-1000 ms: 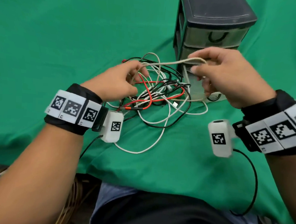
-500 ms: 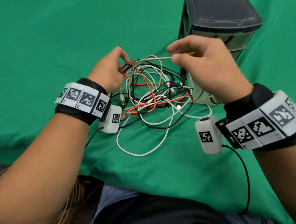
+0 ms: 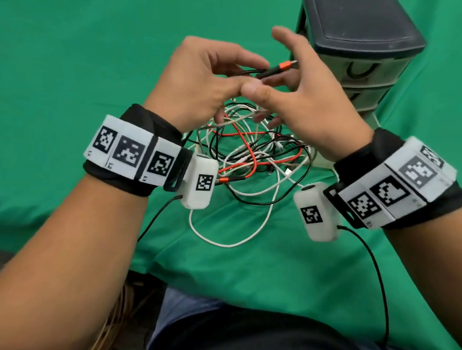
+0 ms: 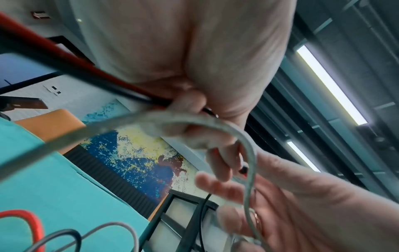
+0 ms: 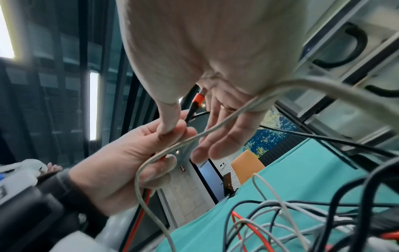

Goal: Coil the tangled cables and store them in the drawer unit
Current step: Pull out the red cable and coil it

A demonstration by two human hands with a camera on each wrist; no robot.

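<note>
A tangle of white, black and red cables (image 3: 252, 160) (image 5: 291, 213) lies on the green cloth in front of a dark drawer unit (image 3: 357, 33) (image 5: 345, 42). Both hands hover above the tangle. My left hand (image 3: 232, 65) (image 4: 194, 136) (image 5: 121, 162) pinches the red cable (image 4: 64, 54) just behind its black plug with an orange collar (image 3: 282, 67) (image 5: 198, 98). My right hand (image 3: 299, 78) (image 5: 215, 42) (image 4: 302, 204) has its fingers straight and spread, and its thumb touches the left hand. A grey-white cable (image 5: 194, 138) (image 4: 248, 139) drapes across both hands.
The green cloth (image 3: 67, 81) covers the table; its front edge is by my lap. The drawer unit's upper drawers (image 3: 368, 71) are closed with black handles. Thin black leads (image 3: 376, 267) hang from the wrist cameras. More cords (image 3: 110, 316) lie under the table.
Both hands have risen from the tangle and come together. The left hand has lifted the red cable's plug end. The right hand released its pinch on the white cable and spread its fingers.
</note>
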